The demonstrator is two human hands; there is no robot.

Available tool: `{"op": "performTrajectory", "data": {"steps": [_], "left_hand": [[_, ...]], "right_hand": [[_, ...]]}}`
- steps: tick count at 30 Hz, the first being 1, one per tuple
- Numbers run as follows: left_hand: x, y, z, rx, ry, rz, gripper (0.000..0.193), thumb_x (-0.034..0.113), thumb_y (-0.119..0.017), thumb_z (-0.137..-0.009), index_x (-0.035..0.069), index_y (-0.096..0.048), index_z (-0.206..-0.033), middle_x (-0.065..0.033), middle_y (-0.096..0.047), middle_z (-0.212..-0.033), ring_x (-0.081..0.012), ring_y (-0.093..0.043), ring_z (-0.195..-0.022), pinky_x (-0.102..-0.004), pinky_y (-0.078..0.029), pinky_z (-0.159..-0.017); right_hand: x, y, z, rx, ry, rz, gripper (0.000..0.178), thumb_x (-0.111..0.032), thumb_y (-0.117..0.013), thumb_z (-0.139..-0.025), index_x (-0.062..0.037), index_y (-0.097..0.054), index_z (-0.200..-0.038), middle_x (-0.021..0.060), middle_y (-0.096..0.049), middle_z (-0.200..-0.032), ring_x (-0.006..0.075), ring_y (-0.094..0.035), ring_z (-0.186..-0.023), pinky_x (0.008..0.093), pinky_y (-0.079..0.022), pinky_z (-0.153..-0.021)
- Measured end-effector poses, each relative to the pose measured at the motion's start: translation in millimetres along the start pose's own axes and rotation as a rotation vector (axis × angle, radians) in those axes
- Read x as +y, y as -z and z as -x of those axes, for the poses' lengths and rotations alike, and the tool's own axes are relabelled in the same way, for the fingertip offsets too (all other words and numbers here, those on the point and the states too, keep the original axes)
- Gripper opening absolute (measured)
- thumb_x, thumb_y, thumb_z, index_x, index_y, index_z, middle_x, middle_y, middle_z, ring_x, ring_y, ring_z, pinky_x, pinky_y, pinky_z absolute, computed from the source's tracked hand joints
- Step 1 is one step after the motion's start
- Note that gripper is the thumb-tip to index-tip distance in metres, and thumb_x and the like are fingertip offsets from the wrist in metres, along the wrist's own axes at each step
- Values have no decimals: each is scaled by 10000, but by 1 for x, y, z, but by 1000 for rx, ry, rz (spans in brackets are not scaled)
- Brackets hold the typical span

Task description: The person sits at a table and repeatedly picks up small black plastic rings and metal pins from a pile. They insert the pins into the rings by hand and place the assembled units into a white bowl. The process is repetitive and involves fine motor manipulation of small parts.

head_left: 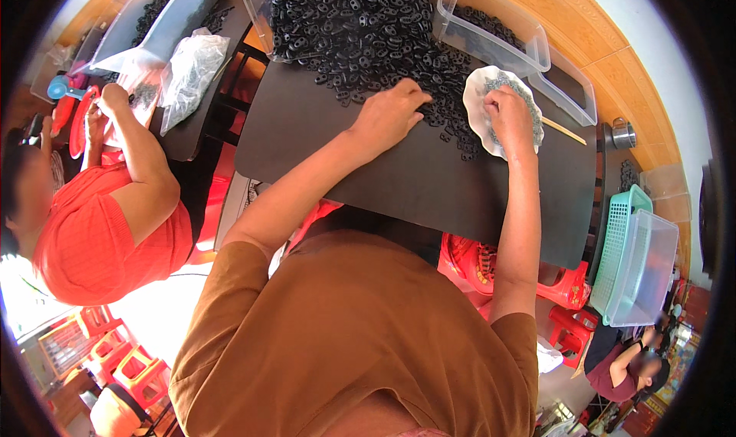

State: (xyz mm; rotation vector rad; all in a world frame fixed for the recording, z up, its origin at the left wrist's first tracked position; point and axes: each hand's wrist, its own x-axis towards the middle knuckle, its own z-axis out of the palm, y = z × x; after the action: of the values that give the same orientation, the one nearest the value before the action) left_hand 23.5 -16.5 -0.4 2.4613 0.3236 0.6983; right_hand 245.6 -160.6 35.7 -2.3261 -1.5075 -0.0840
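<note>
My left hand (389,116) is at the near edge of a large heap of small black plastic pieces (353,23), each oval with holes. Its fingers are curled toward the thumb; what they hold, if anything, is too small to make out. My right hand (507,115) reaches into a white scalloped bowl (475,113) of small grey bits. Its fingertips are pinched together down among the bits, and whatever they grip is hidden. Loose black pieces lie between the two hands, up against the bowl.
A dark table (307,130) carries all this. A wooden stick (564,131) sticks out right of the bowl. Clear plastic bins (498,34) stand at the back. Rightward are a green basket (619,245) and a metal cup (625,133). Leftward, a person in red (115,230) works beside a plastic bag (192,73).
</note>
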Motion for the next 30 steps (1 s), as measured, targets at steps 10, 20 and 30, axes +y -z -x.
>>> {"op": "performTrajectory", "data": {"steps": [10, 20, 30], "left_hand": [[5, -1, 22, 106, -125, 44, 128, 78, -705, -812, 42, -699, -935, -85, -650, -977, -292, -634, -923, -391, -523, -809], [8, 6, 23, 66, 48, 132, 127, 124, -748, -806, 35, -687, -871, -79, -630, -900, -268, -626, -754, -366, -505, -674], [-11, -4, 14, 172, 16, 324, 145, 84, -731, -828, 30, -714, -962, -95, -672, -918, -218, -657, -766, -303, -511, -689]], "right_hand": [[3, -5, 4, 71, 47, -68, 28, -27, -626, -801, -47, -626, -819, 141, -603, -841, 378, -611, -853, 474, -474, -719], [0, -8, 4, 149, 95, -88, 70, -28, -670, -803, -13, -648, -867, 145, -636, -823, 350, -630, -811, 423, -485, -718], [1, -9, 4, 165, 56, -123, 83, -33, -625, -855, -39, -666, -927, 172, -622, -887, 387, -612, -848, 460, -483, -747]]}}
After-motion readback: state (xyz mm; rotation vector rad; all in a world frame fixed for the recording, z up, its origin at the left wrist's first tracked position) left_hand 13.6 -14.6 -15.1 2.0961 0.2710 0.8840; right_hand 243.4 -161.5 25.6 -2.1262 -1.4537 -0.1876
